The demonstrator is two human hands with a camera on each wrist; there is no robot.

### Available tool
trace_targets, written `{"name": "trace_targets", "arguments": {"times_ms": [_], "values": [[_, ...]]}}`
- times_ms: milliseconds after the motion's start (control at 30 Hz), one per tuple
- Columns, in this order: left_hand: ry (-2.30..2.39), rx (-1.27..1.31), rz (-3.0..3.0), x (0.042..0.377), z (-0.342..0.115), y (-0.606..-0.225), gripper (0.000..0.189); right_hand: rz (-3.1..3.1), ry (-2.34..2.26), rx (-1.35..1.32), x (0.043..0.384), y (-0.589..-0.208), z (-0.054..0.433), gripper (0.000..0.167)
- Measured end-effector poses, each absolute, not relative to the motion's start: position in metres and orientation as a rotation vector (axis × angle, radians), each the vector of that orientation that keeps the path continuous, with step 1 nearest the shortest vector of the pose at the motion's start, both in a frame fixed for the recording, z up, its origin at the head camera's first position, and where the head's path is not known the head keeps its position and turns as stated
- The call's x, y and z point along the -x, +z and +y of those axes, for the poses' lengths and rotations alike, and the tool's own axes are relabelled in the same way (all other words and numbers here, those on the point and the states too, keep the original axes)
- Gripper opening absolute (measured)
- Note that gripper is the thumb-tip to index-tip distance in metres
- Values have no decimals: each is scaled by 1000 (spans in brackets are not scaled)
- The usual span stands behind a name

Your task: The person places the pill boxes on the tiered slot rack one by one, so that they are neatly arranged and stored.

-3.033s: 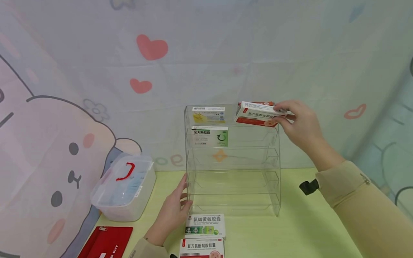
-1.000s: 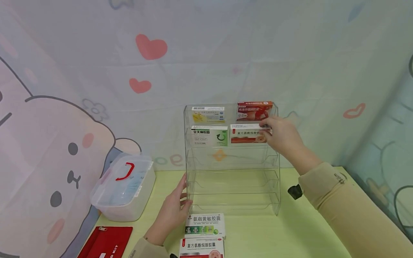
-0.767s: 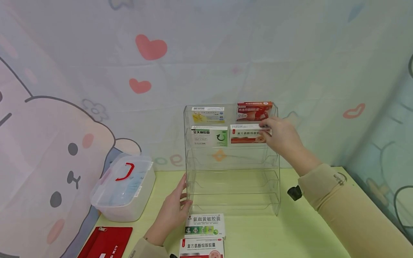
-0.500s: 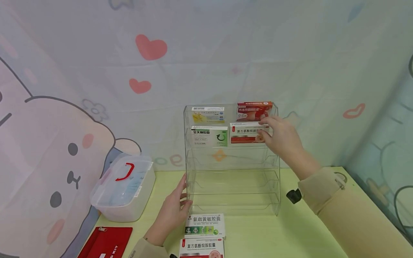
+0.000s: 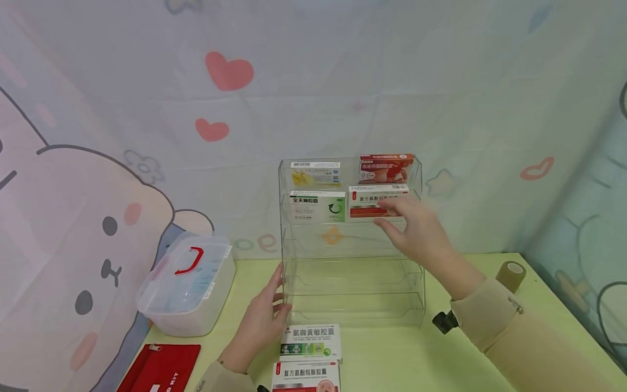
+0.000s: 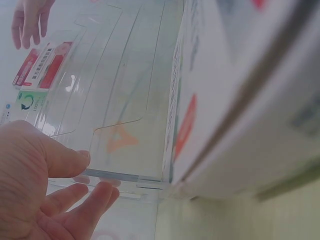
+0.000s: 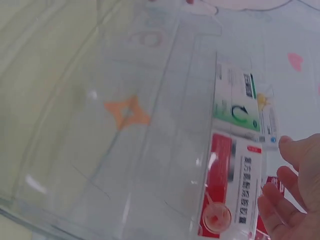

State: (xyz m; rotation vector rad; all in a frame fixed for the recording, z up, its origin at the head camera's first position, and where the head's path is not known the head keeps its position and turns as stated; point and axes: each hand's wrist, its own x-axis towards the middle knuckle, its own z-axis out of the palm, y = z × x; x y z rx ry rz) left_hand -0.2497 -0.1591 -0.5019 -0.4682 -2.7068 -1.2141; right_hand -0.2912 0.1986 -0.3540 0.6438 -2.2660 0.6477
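Note:
A clear acrylic tiered display rack [image 5: 352,275] stands on the table. My left hand [image 5: 262,321] grips its lower left side panel; in the left wrist view the thumb [image 6: 70,162] lies on one side of the panel edge and fingers on the other. My right hand [image 5: 416,226], fingers apart and holding nothing, hovers before the second tier, overlapping a red-and-white medicine box [image 5: 364,209]. Beside that box sits a green-and-white medicine box [image 5: 313,207]. The top tier bears a yellow-and-white box [image 5: 317,175] and a red box [image 5: 384,170].
Two more medicine boxes, one green-and-white [image 5: 311,348] and one red-and-white [image 5: 306,374], lie before the rack. At left are a translucent lidded case [image 5: 215,294] with a red handle and a red pouch [image 5: 164,367]. A brown bandage roll [image 5: 509,276] stands at the right.
My right hand brought the red-and-white box down to the second tier beside the green-and-white one, let it go and drew back down and left. The left hand stayed on the rack.

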Motion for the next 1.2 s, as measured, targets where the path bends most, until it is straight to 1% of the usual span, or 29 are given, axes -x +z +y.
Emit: {"name": "trace_targets", "arguments": {"times_ms": [333, 733, 1000, 1200], "values": [[-1194, 471, -2709, 251, -160, -501, 98, -2372, 759, -745, 259, -405, 181, 42], [-1208, 470, -2707, 251, -161, -501, 99, -2444, 804, -844, 236, -454, 161, 44], [-1231, 463, -2705, 250, -160, -501, 98, -2527, 922, -948, 220, -480, 142, 40], [-1246, 468, -2700, 251, -160, -503, 99, -2554, 1018, -969, 212, -498, 130, 35]]}}
